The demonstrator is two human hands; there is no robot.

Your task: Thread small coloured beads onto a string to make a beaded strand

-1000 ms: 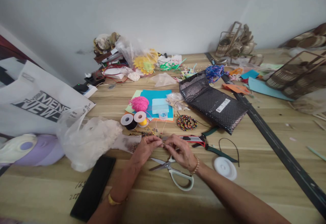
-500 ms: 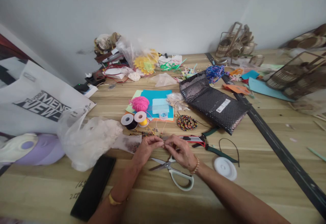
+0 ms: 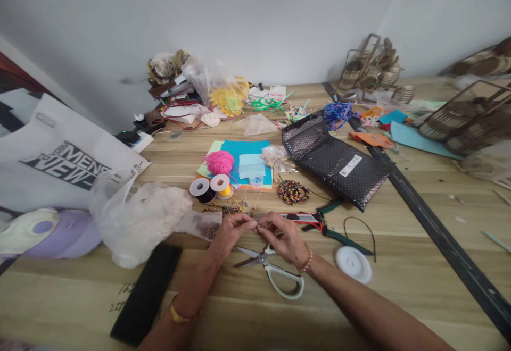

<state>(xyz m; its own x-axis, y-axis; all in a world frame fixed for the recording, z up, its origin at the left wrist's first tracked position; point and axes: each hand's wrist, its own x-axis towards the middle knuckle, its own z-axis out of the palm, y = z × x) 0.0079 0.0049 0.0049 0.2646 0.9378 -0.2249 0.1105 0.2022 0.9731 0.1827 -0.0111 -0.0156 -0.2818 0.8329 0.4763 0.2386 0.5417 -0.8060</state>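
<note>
My left hand (image 3: 230, 232) and my right hand (image 3: 284, 236) meet fingertip to fingertip over the wooden table (image 3: 399, 276), both pinched on something tiny that I cannot make out. Thin cord and small loose beads (image 3: 232, 210) lie just beyond the fingers. White-handled scissors (image 3: 275, 271) lie open on the table right under my right hand. A coil of coloured beads (image 3: 293, 192) sits a little farther back, and a utility knife (image 3: 297, 217) lies just behind my right hand.
A black phone (image 3: 147, 292) lies near left, beside a clear plastic bag (image 3: 136, 218). Thread spools (image 3: 209, 186), pink yarn (image 3: 218, 162), blue paper (image 3: 247, 154), a black bubble mailer (image 3: 333, 159) and a white round lid (image 3: 353, 263) surround the hands. Wicker baskets (image 3: 463, 117) stand far right.
</note>
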